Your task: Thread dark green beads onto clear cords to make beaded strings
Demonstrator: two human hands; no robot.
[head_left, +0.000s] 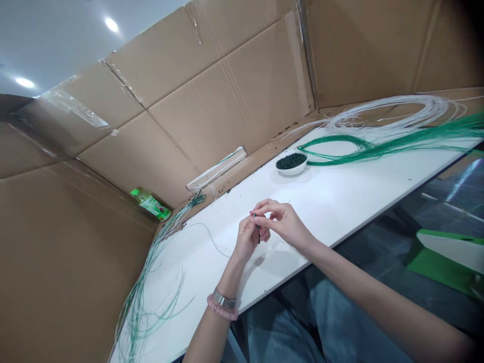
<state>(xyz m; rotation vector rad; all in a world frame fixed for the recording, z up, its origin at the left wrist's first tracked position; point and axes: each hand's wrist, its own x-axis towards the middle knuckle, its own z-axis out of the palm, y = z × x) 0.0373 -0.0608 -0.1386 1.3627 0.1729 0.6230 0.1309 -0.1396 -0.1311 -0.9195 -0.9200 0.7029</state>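
The two hands are working together at the middle of the frame. The left hand (pixel 247 239) is curling closed around one thin green strand (pixel 212 236), and a short dark beaded length is hanging from its fingers. The right hand (pixel 283 222) is closing too, with its thumb and forefinger pinching the same strand at a tiny dark tip, too small to make out clearly. The strand is trailing off toward 9 o'clock across a white tabletop (pixel 321 191).

One white bowl (pixel 291 165) is sitting at 1 o'clock, heaped with countless dark green pellets (pixel 291 161). Beyond it, at 2 o'clock, one looped bundle of white strands (pixel 385 113) is lying beside one bundle of green strands (pixel 397 141). Another green bundle (pixel 147 297) is spilling over the table's edge at 8 o'clock.

Cardboard walls (pixel 227 101) are rising behind the table. One plastic bottle (pixel 151 204) is leaning against them at 9 o'clock, and its green label is unreadable. One flat white packet (pixel 217 169) is resting at 11 o'clock. Two bracelets (pixel 222 305) are circling the left wrist.
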